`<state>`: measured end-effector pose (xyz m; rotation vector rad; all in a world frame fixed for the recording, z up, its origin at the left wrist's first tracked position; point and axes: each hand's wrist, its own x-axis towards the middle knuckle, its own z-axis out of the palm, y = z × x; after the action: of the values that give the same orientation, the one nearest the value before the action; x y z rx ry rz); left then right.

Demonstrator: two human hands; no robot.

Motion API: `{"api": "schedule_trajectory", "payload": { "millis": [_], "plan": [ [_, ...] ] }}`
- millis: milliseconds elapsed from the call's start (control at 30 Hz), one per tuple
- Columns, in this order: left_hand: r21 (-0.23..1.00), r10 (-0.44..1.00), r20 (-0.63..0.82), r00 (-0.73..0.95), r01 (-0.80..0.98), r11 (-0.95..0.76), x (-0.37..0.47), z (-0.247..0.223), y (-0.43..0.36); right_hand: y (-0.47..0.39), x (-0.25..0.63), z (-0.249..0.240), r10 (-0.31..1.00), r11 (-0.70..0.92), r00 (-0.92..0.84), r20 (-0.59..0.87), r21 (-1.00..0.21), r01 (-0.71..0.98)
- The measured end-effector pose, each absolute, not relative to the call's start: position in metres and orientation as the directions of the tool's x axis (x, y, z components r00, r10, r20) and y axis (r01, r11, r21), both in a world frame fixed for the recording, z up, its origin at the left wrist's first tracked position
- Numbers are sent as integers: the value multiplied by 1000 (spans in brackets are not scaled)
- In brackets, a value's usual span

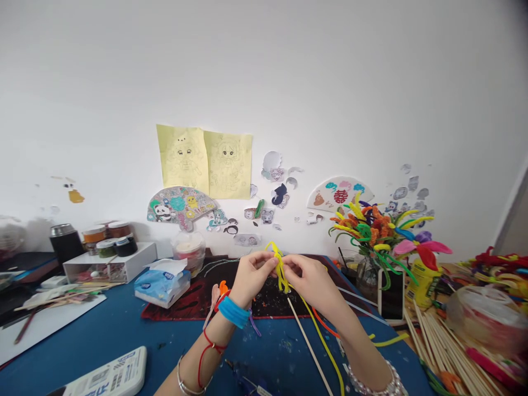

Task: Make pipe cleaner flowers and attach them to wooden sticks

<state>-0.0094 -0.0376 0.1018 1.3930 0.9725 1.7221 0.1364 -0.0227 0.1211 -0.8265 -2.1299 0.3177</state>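
One yellow bundle [281, 273]; long axis (nearly) vertical

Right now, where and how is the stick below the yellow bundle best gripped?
Probably mid-shaft, in a pinch from the left: the stick is thin and straight, its middle is bare, and a yellow strand runs along its right side. The upper end looks too crowded, close under the yellow bundle between left hand and right hand.

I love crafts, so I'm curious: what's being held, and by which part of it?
The left hand and right hand both pinch a looped bundle of fuzzy yellow pipe cleaner, around its middle.
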Motion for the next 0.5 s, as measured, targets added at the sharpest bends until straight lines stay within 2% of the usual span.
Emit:
{"api": "schedule_trajectory", "payload": {
  "millis": [233,500],
  "plan": [
    [876,874,480,-78,-15,-483,-11,104,-40,-19,144,124,646,720,-584,492,-648,250],
    [880,881,472,2,-54,-471,-11,103,-40,-15,152,117,609,718,-662,438,-658,226]
  ]
}}
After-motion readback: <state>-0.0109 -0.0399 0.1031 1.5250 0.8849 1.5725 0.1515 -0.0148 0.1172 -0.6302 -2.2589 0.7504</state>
